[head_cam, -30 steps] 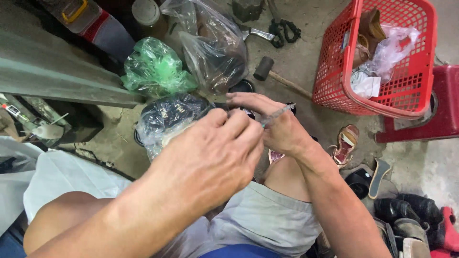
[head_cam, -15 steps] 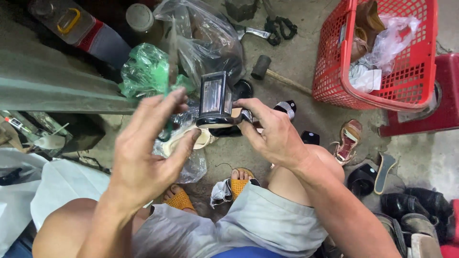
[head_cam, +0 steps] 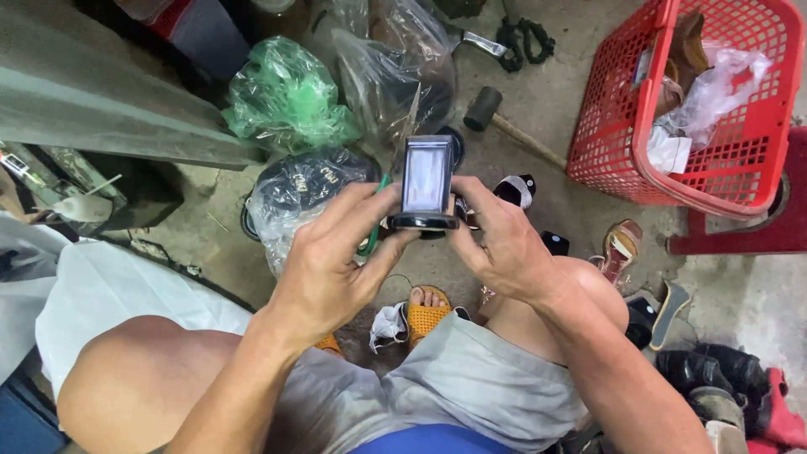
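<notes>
Both hands, left hand (head_cam: pixel 336 261), right hand (head_cam: pixel 496 244), gripping upright black shoe heel (head_cam: pixel 427 183) between them

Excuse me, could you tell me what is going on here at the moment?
A seated person holds a small black block with a pale face up in both hands: the left hand grips its base, the right hand steadies its side. Plastic bags, a mallet, loose sandals and a red basket lie around on the floor.

Glossy black rectangular shoe heel block (head_cam: pixel 426 185); crumpled translucent green plastic bag (head_cam: pixel 286 97); red plastic lattice basket (head_cam: pixel 626 126); orange woven sandal (head_cam: pixel 429 315).
</notes>
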